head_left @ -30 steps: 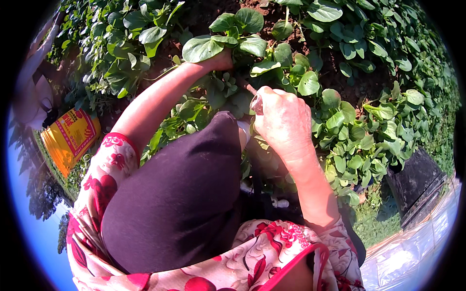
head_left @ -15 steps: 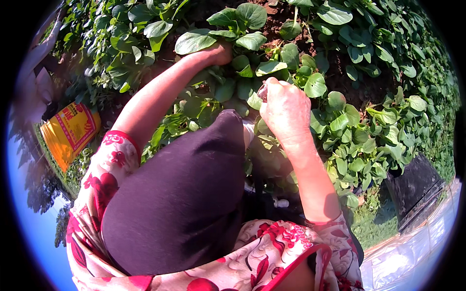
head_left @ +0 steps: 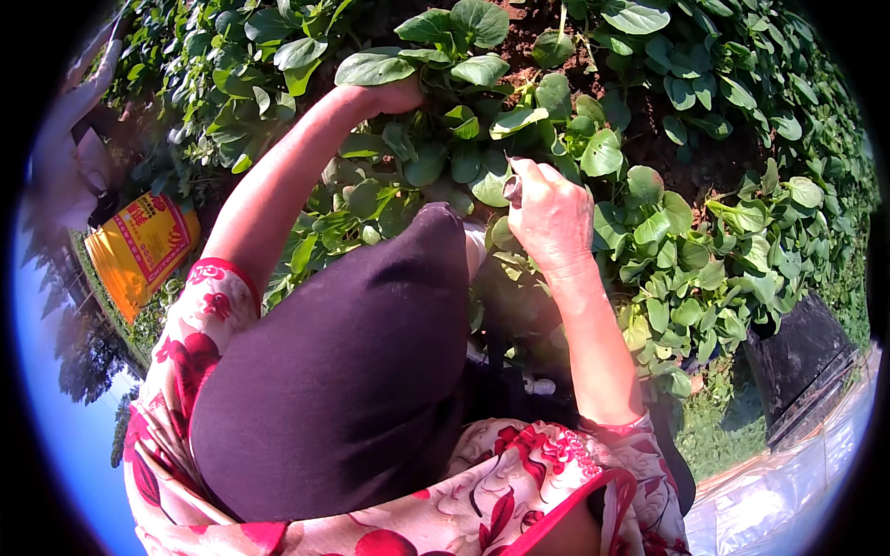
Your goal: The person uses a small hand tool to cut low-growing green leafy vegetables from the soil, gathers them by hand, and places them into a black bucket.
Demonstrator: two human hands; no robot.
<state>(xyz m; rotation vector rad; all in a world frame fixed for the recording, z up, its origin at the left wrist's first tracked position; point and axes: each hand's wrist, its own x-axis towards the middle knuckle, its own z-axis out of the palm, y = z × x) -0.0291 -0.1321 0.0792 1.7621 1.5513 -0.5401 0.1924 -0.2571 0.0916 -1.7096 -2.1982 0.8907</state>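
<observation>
— While the right hand [head_left: 553, 218] pinches a stem [head_left: 513, 188] at one o'clock, where's the left hand [head_left: 394, 95]?
— Eleven o'clock, buried under leaves [head_left: 436, 56]; grip unclear. Tugging blind, it could tear neighbouring plants.

left hand [head_left: 394, 95] fingers: lying buried under green leaves [head_left: 436, 56] | right hand [head_left: 554, 218]: closing round small dark item [head_left: 513, 188], too hidden to identify | dark hat brim [head_left: 343, 371]: blocking lap and ground | yellow sack [head_left: 139, 250]: partly showing behind foliage
</observation>
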